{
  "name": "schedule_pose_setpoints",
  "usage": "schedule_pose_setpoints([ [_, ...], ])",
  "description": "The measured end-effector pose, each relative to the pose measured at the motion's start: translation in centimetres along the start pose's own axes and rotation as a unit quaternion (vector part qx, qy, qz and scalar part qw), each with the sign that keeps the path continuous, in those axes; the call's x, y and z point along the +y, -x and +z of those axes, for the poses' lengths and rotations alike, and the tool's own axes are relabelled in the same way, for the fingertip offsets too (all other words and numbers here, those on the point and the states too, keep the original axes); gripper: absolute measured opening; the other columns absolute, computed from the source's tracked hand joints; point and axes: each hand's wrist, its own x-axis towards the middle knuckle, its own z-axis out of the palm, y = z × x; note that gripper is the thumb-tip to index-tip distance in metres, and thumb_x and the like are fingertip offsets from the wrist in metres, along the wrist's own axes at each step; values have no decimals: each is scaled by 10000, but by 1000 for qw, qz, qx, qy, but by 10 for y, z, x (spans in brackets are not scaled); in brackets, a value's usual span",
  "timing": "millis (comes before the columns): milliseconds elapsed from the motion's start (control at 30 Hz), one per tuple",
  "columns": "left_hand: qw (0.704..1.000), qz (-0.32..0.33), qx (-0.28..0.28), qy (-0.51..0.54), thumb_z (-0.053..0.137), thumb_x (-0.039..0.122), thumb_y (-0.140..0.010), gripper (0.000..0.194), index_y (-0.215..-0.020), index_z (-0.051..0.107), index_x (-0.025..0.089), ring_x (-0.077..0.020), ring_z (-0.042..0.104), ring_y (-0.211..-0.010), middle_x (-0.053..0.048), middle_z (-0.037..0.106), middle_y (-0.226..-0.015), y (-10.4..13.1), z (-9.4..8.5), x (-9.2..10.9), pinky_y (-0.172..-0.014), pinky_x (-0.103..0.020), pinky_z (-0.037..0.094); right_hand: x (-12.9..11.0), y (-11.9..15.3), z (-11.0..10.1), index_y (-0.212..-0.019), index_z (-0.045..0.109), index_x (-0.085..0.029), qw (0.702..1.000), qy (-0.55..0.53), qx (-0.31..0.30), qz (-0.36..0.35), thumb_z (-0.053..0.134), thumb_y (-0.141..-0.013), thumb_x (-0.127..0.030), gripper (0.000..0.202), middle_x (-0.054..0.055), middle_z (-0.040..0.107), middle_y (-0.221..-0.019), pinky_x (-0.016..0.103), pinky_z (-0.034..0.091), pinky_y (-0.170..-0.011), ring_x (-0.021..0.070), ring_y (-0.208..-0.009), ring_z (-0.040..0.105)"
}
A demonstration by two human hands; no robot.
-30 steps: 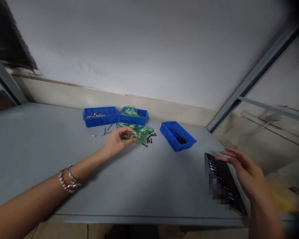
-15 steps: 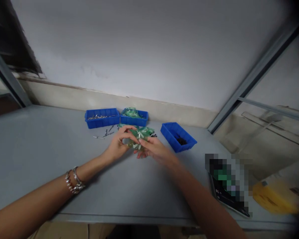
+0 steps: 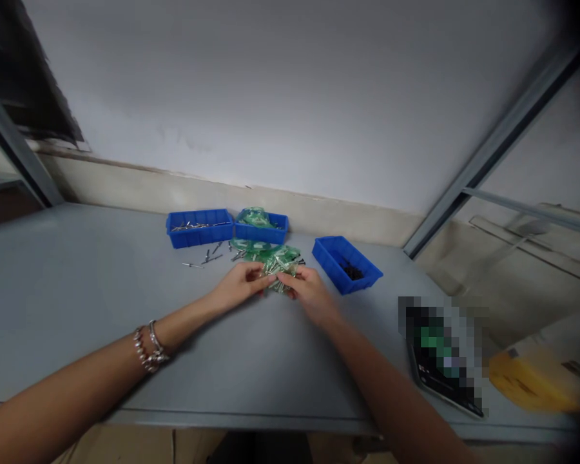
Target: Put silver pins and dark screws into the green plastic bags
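Observation:
Between my hands is a clear greenish plastic bag [image 3: 281, 263] with small silvery metal pieces inside. My left hand [image 3: 244, 281] pinches its left side, thumb on top. From the right, my right hand [image 3: 310, 291] grips the same bag, its thumb close to the left one. Just beyond lies another green bag [image 3: 249, 246] on the table, partly behind the held one. Loose metal rods or screws [image 3: 211, 258] are scattered to the left of the bags.
Along the wall stand a blue bin [image 3: 200, 236] of silvery pieces and a second blue bin [image 3: 261, 234] with a green bag in it. A third blue bin [image 3: 344, 265] at the right holds dark screws. A tablet-like device [image 3: 444, 383] and a yellow object [image 3: 531, 383] lie farther right.
My left hand has shifted from over the bag's top to its left side, thumb now flat on it. The bag is spread wider and its metal pieces show more plainly.

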Motion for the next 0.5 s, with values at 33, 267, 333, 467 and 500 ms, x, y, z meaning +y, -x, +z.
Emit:
schedule_pose_setpoints([
  [33, 1000, -9, -12, -16, 648, 472, -733, 353, -686, 531, 142, -108, 451, -544, 18, 491, -581, -1, 0, -1, -520, -228, 355, 0, 1, 0, -657, 596, -187, 1000, 8, 0, 0, 676, -642, -409, 236, -31, 494, -595, 264, 257, -508, 92, -536, 372],
  [267, 999, -18, 2, -39, 644, 500, -700, 374, -683, 545, 140, -110, 459, -538, 20, 488, -573, -3, 1, -6, -512, -229, 340, 3, 2, 2, -753, 580, -189, 1000, 0, -4, 23, 666, -662, -442, 282, -31, 519, -618, 258, 272, -485, 94, -527, 416],
  [333, 999, -14, 8, -40, 641, 507, -699, 379, -675, 538, 143, -111, 451, -544, 19, 488, -573, -2, 0, -5, -511, -228, 336, 3, 2, 1, -765, 572, -193, 1000, -5, -2, 19, 677, -655, -444, 294, -31, 528, -625, 254, 283, -486, 97, -535, 438],
  [467, 998, 17, 17, -50, 624, 494, -731, 380, -617, 491, 157, -104, 407, -539, 27, 449, -562, -2, -1, -5, -505, -227, 310, 3, 3, 1, -761, 571, -191, 1000, 2, -6, 31, 664, -653, -446, 292, -27, 538, -636, 255, 294, -489, 93, -529, 441],
  [500, 998, 32, 20, -55, 617, 484, -745, 374, -615, 490, 157, -106, 406, -551, 27, 445, -569, -3, -2, -6, -516, -229, 315, 3, 3, 1, -771, 575, -190, 999, 2, -6, 36, 661, -650, -446, 296, -26, 539, -639, 256, 297, -490, 92, -527, 441],
])
